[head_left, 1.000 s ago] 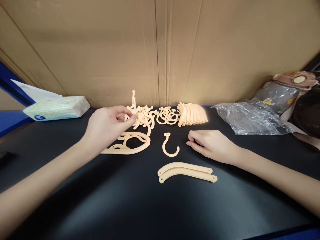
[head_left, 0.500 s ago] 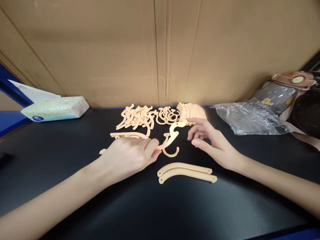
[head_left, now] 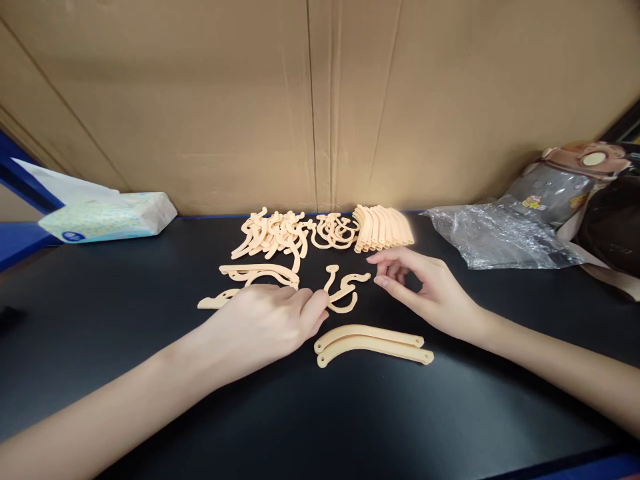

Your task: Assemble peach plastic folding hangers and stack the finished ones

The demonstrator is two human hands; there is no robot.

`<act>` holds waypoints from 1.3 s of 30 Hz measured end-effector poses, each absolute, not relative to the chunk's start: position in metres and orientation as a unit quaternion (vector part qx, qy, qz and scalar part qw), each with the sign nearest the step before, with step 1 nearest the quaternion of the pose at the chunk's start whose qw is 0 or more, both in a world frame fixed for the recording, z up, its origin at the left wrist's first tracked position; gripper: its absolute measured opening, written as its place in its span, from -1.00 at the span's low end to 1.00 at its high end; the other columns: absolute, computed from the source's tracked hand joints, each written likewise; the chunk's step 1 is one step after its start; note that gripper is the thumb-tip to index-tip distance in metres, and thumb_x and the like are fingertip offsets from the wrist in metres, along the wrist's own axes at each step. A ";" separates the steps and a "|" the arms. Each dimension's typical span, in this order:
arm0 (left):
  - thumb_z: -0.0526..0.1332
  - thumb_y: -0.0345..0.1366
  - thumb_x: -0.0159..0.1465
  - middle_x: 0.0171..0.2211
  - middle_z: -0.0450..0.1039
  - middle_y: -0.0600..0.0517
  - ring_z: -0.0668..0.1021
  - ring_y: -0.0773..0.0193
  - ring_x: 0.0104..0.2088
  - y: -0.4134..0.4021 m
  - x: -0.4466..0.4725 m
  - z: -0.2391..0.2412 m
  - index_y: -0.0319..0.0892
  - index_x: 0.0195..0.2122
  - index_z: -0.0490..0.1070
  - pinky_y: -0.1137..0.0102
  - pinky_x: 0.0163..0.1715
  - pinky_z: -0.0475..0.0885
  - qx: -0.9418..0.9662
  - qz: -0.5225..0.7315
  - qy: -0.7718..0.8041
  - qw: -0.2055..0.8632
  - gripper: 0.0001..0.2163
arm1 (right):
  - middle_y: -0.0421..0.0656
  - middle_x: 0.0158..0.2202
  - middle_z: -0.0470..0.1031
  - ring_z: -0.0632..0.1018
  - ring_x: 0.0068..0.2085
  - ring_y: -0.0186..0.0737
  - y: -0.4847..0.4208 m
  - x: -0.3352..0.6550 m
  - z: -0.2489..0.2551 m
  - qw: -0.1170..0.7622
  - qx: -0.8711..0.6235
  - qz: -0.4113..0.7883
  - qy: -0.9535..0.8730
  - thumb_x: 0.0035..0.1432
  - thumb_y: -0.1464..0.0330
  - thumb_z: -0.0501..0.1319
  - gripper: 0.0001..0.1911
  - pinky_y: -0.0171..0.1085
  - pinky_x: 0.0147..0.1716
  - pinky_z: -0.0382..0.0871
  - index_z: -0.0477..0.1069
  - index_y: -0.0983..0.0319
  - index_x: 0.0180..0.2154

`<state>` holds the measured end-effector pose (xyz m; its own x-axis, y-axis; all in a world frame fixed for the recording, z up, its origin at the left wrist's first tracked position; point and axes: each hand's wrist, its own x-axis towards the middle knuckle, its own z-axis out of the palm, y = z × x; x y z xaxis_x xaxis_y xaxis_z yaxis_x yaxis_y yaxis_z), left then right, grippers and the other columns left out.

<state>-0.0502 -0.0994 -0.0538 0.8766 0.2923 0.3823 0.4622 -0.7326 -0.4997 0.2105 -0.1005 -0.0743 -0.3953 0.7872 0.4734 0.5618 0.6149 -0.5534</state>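
My left hand (head_left: 280,317) is closed in a pinch on one end of a notched, cream-coloured hanger arm (head_left: 356,280), whose tip points right. Behind that arm a cream hanger hook (head_left: 332,272) lies on the table, partly overlapped. My right hand (head_left: 425,283) hovers just right of the arm's tip, thumb and fingers apart, holding nothing. In front lie two smooth curved hanger arms (head_left: 373,348) side by side. Beyond my left hand rest joined hanger pieces (head_left: 257,270), partly covered by the hand.
Along the back of the black table (head_left: 240,420) lie a heap of notched arms (head_left: 273,233), several hooks (head_left: 336,232) and a row of smooth arms (head_left: 384,227). A tissue pack (head_left: 110,217) sits left; a clear plastic bag (head_left: 500,237) and a bottle (head_left: 560,180) stand right.
My left hand has lowered the notched hanger arm to the table beside the hook. My right hand has drawn slightly down, and its fingertips are now apart from the arm.
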 end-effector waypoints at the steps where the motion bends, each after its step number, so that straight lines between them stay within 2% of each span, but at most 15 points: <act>1: 0.15 -0.34 0.29 -0.65 0.34 0.16 0.45 0.30 -0.69 -0.098 -0.050 -0.055 -0.19 -0.41 0.36 0.35 -0.69 0.13 -0.921 -0.133 -0.218 0.294 -0.87 | -0.20 -0.29 0.44 0.47 -0.31 -0.32 -0.099 0.211 -0.075 0.352 -0.414 0.133 -0.829 0.29 0.37 0.12 -0.81 -0.32 -0.32 0.41 0.36 0.18 -0.06; 5: 0.13 -0.29 0.30 -0.65 0.41 0.12 0.50 0.25 -0.67 -0.092 -0.050 -0.060 -0.22 -0.37 0.40 0.36 -0.70 0.11 -0.922 -0.108 -0.254 0.272 -0.85 | -0.09 -0.04 0.43 0.45 -0.03 -0.18 -0.093 0.215 -0.081 0.274 -0.426 0.035 -0.861 0.30 0.34 0.12 -0.73 -0.18 -0.04 0.38 0.38 0.22 0.01; 7: 0.09 -0.33 0.33 -0.65 0.41 0.13 0.50 0.25 -0.68 -0.091 -0.049 -0.062 -0.21 -0.40 0.40 0.36 -0.70 0.08 -0.924 -0.104 -0.254 0.266 -0.82 | -0.07 -0.02 0.42 0.45 0.00 -0.16 -0.090 0.215 -0.084 0.243 -0.428 0.011 -0.870 0.30 0.32 0.12 -0.74 -0.15 0.00 0.36 0.41 0.23 -0.01; 11: 0.02 -0.38 0.35 -0.69 0.37 0.14 0.47 0.28 -0.72 -0.091 -0.047 -0.063 -0.20 -0.44 0.39 0.37 -0.70 0.01 -0.926 -0.116 -0.257 0.250 -0.76 | -0.08 -0.13 0.46 0.47 -0.08 -0.17 -0.085 0.215 -0.084 0.219 -0.429 0.009 -0.876 0.31 0.34 0.10 -0.80 -0.18 -0.07 0.38 0.47 0.25 -0.16; 14: 0.00 -0.35 0.36 -0.69 0.39 0.15 0.46 0.29 -0.72 -0.092 -0.046 -0.062 -0.20 -0.36 0.42 0.39 -0.70 0.03 -0.922 -0.136 -0.282 0.227 -0.76 | -0.11 -0.23 0.50 0.49 -0.17 -0.18 -0.085 0.216 -0.080 0.225 -0.431 0.002 -0.874 0.31 0.33 0.11 -0.81 -0.20 -0.15 0.38 0.46 0.25 -0.22; 18: -0.01 -0.27 0.38 -0.63 0.46 0.15 0.51 0.29 -0.67 -0.094 -0.047 -0.057 -0.16 -0.23 0.43 0.42 -0.67 0.05 -0.916 -0.143 -0.318 0.197 -0.77 | -0.14 -0.29 0.54 0.51 -0.20 -0.17 -0.085 0.225 -0.066 0.231 -0.422 -0.029 -0.876 0.30 0.31 0.13 -0.80 -0.17 -0.14 0.32 0.48 0.24 -0.27; 22: 0.01 -0.13 0.35 -0.63 0.45 0.14 0.49 0.26 -0.65 -0.091 -0.045 -0.041 -0.13 -0.17 0.40 0.44 -0.65 0.03 -0.873 -0.125 -0.439 0.173 -0.75 | -0.21 -0.30 0.59 0.55 -0.27 -0.24 -0.080 0.243 -0.044 0.257 -0.462 0.080 -0.845 0.24 0.27 0.19 -0.83 -0.28 -0.24 0.35 0.52 0.19 -0.31; 25: 0.05 -0.05 0.29 -0.57 0.48 0.10 0.50 0.18 -0.56 -0.078 -0.041 -0.027 -0.10 -0.27 0.41 0.42 -0.60 0.07 -0.823 -0.073 -0.552 0.108 -0.73 | -0.25 -0.31 0.60 0.57 -0.28 -0.25 -0.074 0.258 -0.031 0.203 -0.507 0.168 -0.820 0.17 0.20 0.24 -0.81 -0.31 -0.27 0.36 0.54 0.16 -0.31; 28: 0.04 -0.06 0.27 -0.47 0.51 0.03 0.53 0.07 -0.38 -0.060 -0.039 -0.021 -0.08 -0.37 0.45 0.38 -0.52 0.15 -0.795 -0.027 -0.605 0.045 -0.71 | -0.25 -0.37 0.61 0.57 -0.31 -0.23 -0.068 0.269 -0.027 0.144 -0.538 0.195 -0.807 0.13 0.15 0.24 -0.76 -0.30 -0.31 0.35 0.56 0.16 -0.36; 30: 0.06 -0.06 0.24 -0.44 0.51 0.00 0.53 0.03 -0.33 -0.049 -0.037 -0.022 -0.08 -0.42 0.48 0.36 -0.49 0.18 -0.789 -0.014 -0.614 0.029 -0.71 | -0.24 -0.37 0.60 0.56 -0.32 -0.22 -0.065 0.273 -0.028 0.106 -0.547 0.203 -0.805 0.14 0.13 0.22 -0.73 -0.29 -0.32 0.34 0.56 0.17 -0.37; 35: 0.12 0.00 0.16 -0.52 0.50 0.00 0.52 0.08 -0.44 -0.034 -0.031 -0.030 -0.11 -0.54 0.50 0.35 -0.52 0.20 -0.789 -0.003 -0.615 -0.005 -0.66 | -0.21 -0.31 0.60 0.56 -0.30 -0.22 -0.064 0.276 -0.030 0.059 -0.542 0.187 -0.817 0.18 0.13 0.16 -0.70 -0.29 -0.32 0.32 0.55 0.19 -0.30; 39: 0.12 -0.05 0.16 -0.59 0.48 0.01 0.50 0.14 -0.51 -0.031 -0.030 -0.032 -0.12 -0.54 0.51 0.36 -0.57 0.19 -0.789 -0.022 -0.614 -0.024 -0.68 | -0.22 -0.34 0.58 0.53 -0.35 -0.25 -0.071 0.271 -0.028 0.035 -0.552 0.096 -0.828 0.21 0.21 0.14 -0.76 -0.30 -0.39 0.27 0.53 0.16 -0.31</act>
